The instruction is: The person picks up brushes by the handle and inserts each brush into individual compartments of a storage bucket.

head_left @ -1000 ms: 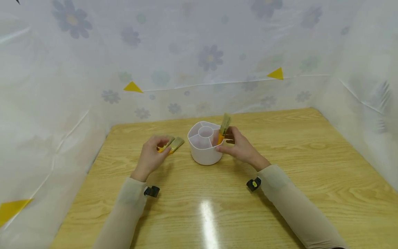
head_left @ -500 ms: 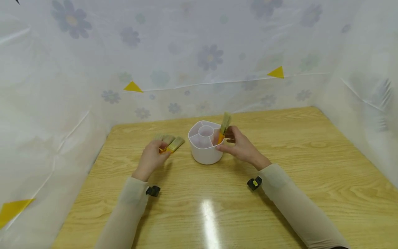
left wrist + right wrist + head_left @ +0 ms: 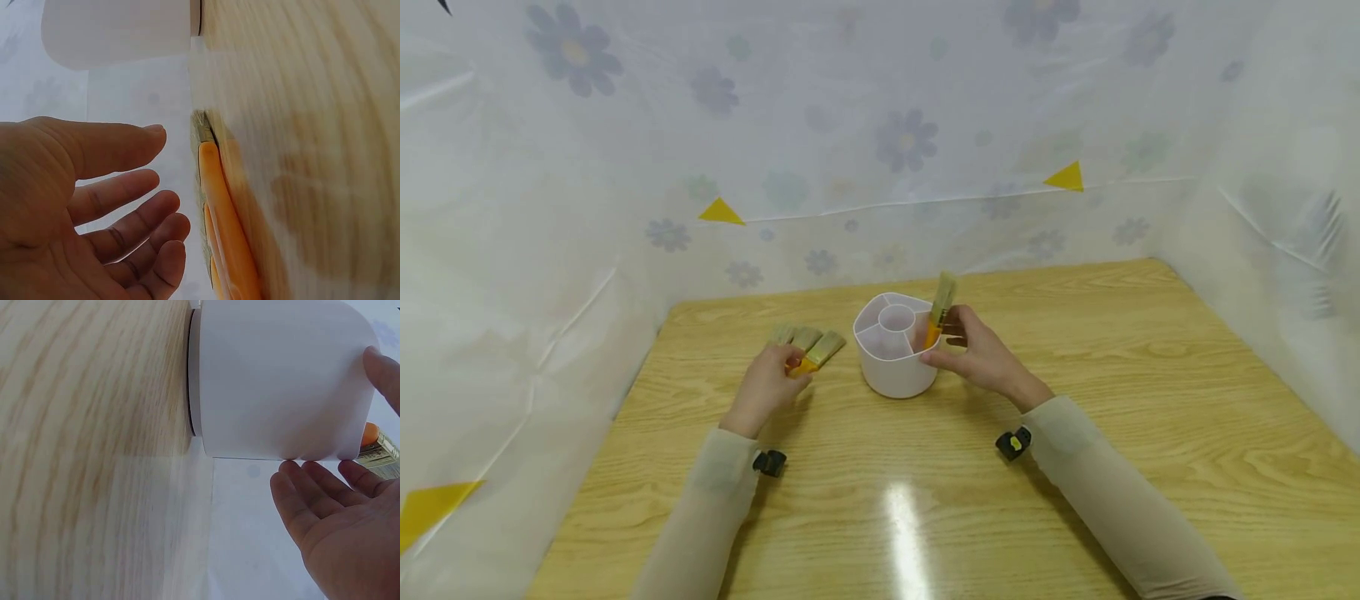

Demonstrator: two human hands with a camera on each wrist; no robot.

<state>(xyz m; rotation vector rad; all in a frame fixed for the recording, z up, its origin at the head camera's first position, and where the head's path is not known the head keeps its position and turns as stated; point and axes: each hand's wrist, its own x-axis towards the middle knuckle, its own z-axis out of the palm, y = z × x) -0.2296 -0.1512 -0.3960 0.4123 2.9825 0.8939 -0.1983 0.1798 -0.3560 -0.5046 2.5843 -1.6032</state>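
Three flat paintbrushes with orange handles lie fanned out on the table at left: the nearest paintbrush (image 3: 826, 348), a middle paintbrush (image 3: 807, 337) and a far paintbrush (image 3: 781, 334). Over their handles hovers my left hand (image 3: 762, 385), its fingers loosely bent; the left wrist view shows a gap between the fingertips and the orange handle (image 3: 220, 206). A white desk organizer (image 3: 897, 377) with several compartments stands upright. My right hand (image 3: 983, 360) holds its right side, thumb at the rim and fingertips against the wall. Another paintbrush (image 3: 943, 302) stands bristles-up in the right compartment.
Everything stands on a wood-grain table (image 3: 1045, 517). Behind it hangs a pale flowered sheet (image 3: 850, 125) with yellow triangles, and similar sheeting encloses both sides. A black wrist camera (image 3: 769, 462) sits on the left sleeve, another wrist camera (image 3: 1012, 443) on the right.
My left fingers have come off the middle paintbrush and shifted slightly, so the bristles of all three lying paintbrushes now show in a fan. The right hand and organizer stay put.
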